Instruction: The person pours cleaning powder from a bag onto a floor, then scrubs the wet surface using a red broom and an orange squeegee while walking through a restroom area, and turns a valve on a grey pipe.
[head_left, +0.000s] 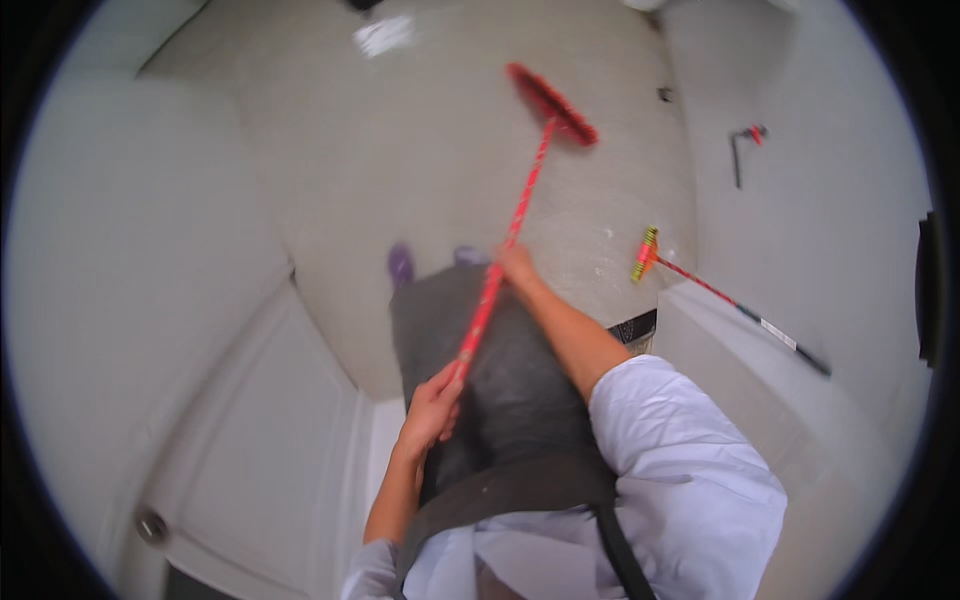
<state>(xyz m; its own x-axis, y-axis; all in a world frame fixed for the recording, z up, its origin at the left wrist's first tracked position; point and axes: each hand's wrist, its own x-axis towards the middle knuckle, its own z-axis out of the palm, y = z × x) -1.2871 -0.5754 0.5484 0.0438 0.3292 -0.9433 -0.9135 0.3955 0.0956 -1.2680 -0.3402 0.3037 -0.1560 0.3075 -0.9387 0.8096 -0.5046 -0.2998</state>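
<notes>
A long-handled red broom (529,187) slants away from me, its wide bristled head down on the pale floor ahead and to the right. Near the top end of the pole, in front of my apron, my left hand (432,407) is closed around it. Farther down the pole my right hand (516,264) also grips it, with the arm reaching forward. Part of the broom head looks smeared by motion.
At right, a second brush (646,254) with a yellow-striped head and dark-ended handle leans by the wall. A tap (752,134) juts from that wall. To the left is a white door (265,440) with a round knob. The floor (400,150) shines as if wet.
</notes>
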